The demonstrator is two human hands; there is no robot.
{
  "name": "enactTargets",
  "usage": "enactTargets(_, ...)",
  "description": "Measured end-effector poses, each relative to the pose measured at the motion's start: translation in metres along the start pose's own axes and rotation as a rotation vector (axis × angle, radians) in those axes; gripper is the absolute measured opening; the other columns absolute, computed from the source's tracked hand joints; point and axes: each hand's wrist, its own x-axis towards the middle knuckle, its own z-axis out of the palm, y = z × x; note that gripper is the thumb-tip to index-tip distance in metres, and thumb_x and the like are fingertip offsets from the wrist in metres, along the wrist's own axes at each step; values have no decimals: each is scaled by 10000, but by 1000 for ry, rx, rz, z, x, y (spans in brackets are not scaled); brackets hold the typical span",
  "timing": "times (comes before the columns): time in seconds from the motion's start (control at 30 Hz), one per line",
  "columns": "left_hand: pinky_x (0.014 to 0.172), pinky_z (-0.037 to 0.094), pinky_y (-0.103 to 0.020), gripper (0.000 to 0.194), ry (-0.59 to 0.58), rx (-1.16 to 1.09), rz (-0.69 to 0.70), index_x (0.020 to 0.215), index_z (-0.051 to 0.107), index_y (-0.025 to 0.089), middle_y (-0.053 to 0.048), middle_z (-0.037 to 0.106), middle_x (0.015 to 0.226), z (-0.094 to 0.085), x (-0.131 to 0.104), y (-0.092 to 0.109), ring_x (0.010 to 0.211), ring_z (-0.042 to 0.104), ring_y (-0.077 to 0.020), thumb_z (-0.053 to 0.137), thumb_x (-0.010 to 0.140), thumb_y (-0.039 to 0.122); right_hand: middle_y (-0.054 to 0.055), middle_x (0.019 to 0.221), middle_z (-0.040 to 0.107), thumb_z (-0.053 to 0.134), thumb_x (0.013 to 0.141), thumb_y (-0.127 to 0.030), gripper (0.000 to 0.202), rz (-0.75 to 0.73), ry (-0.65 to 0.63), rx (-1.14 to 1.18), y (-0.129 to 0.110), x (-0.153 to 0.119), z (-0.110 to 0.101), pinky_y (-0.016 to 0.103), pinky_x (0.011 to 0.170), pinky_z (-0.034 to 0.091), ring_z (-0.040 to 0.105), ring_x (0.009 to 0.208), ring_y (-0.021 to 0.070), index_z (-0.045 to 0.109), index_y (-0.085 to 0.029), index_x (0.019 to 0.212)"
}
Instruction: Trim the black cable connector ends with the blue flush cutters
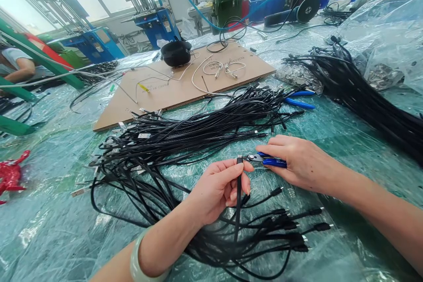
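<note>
Between the thumb and fingers of my left hand [220, 185] a black USB cable [238, 194] is pinched, its small metal plug pointing up. My right hand [302, 163] is closed round blue-handled cutting pliers [274, 162]. The jaws of the pliers are right beside the plug end; whether they touch it I cannot tell. Below my left hand lie several more black cables [257, 246], their plug ends toward the right. A larger bundle of black cables [191, 128] stretches across the table just beyond both hands.
Flat cardboard [185, 83] carries a black bowl-shaped object [176, 53] and white cables [216, 70]. Another pair of blue-handled pliers [299, 103] lies by the bundle. More black cables [370, 92] are at right, a red object [13, 174] at left. Another person's arm [21, 69] shows far left.
</note>
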Motion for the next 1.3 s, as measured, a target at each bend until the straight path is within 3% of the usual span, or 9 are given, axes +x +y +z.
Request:
enactTargets(0.37,286,251,-108,146,36,39,-11,794,648,105,-5,605,526,2,0,0,313,387,-16,600,808,242,49,749,589,561,802,-181,179,-32,53,-54,0,0,-3,274,567,387,532,670,184,643,-160,959)
enactTargets(1.3,288,232,-105,183,71,111,-2,762,648,105,4,594,506,2,0,-3,306,363,-7,643,775,288,45,740,603,564,795,-185,191,-5,22,-36,2,0,0,280,566,390,557,663,188,651,-164,964)
